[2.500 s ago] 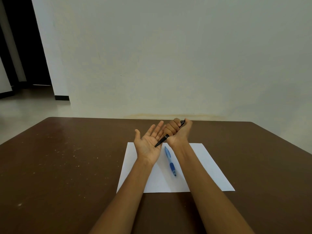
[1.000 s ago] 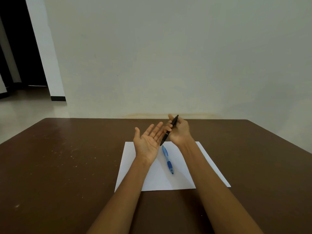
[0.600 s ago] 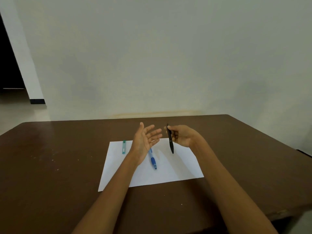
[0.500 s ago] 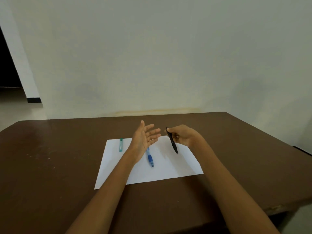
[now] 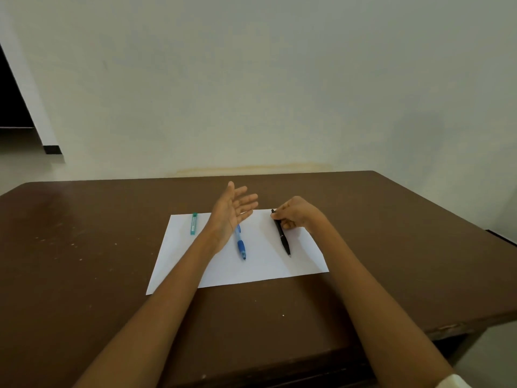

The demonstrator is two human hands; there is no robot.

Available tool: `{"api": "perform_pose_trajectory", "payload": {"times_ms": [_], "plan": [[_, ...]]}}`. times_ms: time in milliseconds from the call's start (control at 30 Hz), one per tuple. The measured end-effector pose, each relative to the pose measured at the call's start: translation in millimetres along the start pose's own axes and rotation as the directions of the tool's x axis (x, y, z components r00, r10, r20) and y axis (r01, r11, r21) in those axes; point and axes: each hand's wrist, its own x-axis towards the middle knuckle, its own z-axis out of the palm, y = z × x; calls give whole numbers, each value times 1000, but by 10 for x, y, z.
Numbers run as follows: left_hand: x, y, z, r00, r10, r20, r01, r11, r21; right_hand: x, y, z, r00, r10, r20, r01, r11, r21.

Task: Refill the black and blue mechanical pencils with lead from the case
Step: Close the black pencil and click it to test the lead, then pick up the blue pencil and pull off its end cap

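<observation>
A white sheet of paper (image 5: 263, 273) lies on the brown table (image 5: 84, 275), and everything else sits in relation to it; the sheet's far edge runs well short of the table's far edge, leaving a broad band of bare wood beyond it, and wide bare wood stretches to the sheet's left and near side; to the sheet's right the tabletop runs on to its own right edge, which falls away at the near right corner. The right hand (image 5: 296, 212) hovers over the sheet's far right corner with fingers curled round the upper end of the black mechanical pencil (image 5: 282, 235), whose tip points toward the sheet's near edge and lies at or just above the paper; I cannot tell whether it touches. The left hand (image 5: 232, 212) is raised over the sheet's far middle, palm turned inward and fingers spread straight, holding nothing. The blue mechanical pencil (image 5: 240, 243) lies flat on the sheet's middle, partly hidden behind the left wrist, its tip toward the near edge. The teal lead case (image 5: 193, 223) lies near the sheet's far left corner, apart from both hands and roughly parallel with the left edge.
</observation>
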Motion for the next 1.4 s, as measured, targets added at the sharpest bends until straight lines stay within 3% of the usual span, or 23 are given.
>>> {"api": "perform_pose_trajectory", "payload": {"times_ms": [167, 333, 467, 600, 767, 867, 1000, 1100, 1167, 1267, 1400], "plan": [[7, 8, -35, 992, 70, -101, -68, 997, 23, 25, 13, 17, 1000, 7, -6, -8, 997, -71], [45, 35, -178, 934, 157, -322, -150, 988, 47, 18, 29, -21, 1000, 19, -17, -21, 995, -100], [41, 74, -261, 890, 195, -413, -202, 979, 26, -5, -86, -3, 990, -90, -112, 64, 974, -216], [34, 65, -286, 864, 202, -461, -200, 978, 54, -129, -334, 202, 978, -199, -59, 182, 959, -217], [38, 77, -273, 859, 221, -462, -187, 975, 120, -152, -528, 701, 981, -157, 111, 191, 854, -484], [44, 77, -248, 856, 233, -461, -170, 970, 174, -137, -534, 823, 987, -130, 98, 163, 801, -577], [63, 40, -249, 855, 253, -453, -163, 960, 228, -149, -560, 820, 988, -135, 70, 150, 808, -570], [79, 30, -260, 823, 340, -455, -176, 915, 364, -172, -620, 796, 988, -144, 51, 152, 888, -434], [82, 24, -256, 796, 415, -441, -183, 859, 478, -173, -681, 774, 980, -197, 43, 201, 966, -161], [76, 17, -232, 788, 478, -387, -222, 808, 545, -201, -776, 764, 964, -265, 10, 260, 951, 165], [54, 35, -221, 828, 404, -389, -203, 862, 464, -249, -799, 759, 962, -272, -1, 258, 912, 319]]}}
